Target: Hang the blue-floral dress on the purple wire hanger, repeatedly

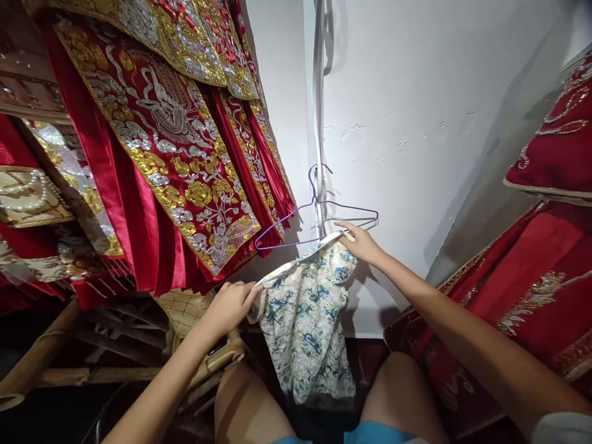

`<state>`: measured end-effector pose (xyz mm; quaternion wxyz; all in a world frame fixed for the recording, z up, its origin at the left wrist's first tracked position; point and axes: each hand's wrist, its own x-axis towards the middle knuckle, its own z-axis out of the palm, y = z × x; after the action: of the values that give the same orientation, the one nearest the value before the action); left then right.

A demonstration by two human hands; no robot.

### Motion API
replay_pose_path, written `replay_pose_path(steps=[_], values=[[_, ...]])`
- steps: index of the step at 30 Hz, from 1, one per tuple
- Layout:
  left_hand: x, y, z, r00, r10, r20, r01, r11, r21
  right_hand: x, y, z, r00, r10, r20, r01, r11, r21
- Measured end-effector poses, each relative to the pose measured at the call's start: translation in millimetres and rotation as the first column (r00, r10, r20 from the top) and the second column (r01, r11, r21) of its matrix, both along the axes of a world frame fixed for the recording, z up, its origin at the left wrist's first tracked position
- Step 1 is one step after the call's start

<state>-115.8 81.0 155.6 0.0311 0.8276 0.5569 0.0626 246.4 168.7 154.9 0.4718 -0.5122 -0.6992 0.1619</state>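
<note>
A white garment with a blue and green floral print point(308, 320) hangs between my two hands, its top edge stretched out and slanting up to the right. My left hand point(234, 303) pinches the left end of that edge. At the other end, my right hand point(361, 242) grips the edge between thumb and fingers. Just above the cloth is a thin purple wire hanger point(289, 217), upright in front of the wall, with its hook at a white vertical pole or strap point(318, 111). The garment's top edge overlaps the hanger's lower bar near the middle; whether they touch I cannot tell.
Red garments with gold and silver embroidery point(198, 166) hang on the left. More red beaded clothing point(550, 246) hangs on the right. A bamboo frame point(102, 374) stands low on the left. Behind the hanger rises a white wall point(416, 98). My bare knees flank the garment.
</note>
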Motion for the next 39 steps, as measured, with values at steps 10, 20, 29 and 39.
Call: replay_pose_path(steps=[10, 20, 29, 39], values=[[-5, 17, 8.8, 0.987, 0.148, -0.061, -0.142, 0.986, 0.082, 21, -37, -9.6, 0.991, 0.045, 0.129, -0.04, 0.998, -0.041], [24, 4, 17.8, 0.937, 0.238, -0.255, -0.209, 0.968, 0.136, 30, -62, 5.4, 0.996, -0.01, 0.091, 0.018, 0.996, -0.086], [38, 25, 13.8, 0.934, 0.337, -0.123, -0.321, 0.938, 0.134, 28, -75, 7.7, 0.998, 0.051, 0.047, -0.046, 0.994, -0.102], [67, 47, 35.0, 0.939, 0.006, 0.344, -0.059, 0.988, 0.144, 20, -93, 6.4, 0.996, 0.084, -0.043, -0.089, 0.989, -0.118]])
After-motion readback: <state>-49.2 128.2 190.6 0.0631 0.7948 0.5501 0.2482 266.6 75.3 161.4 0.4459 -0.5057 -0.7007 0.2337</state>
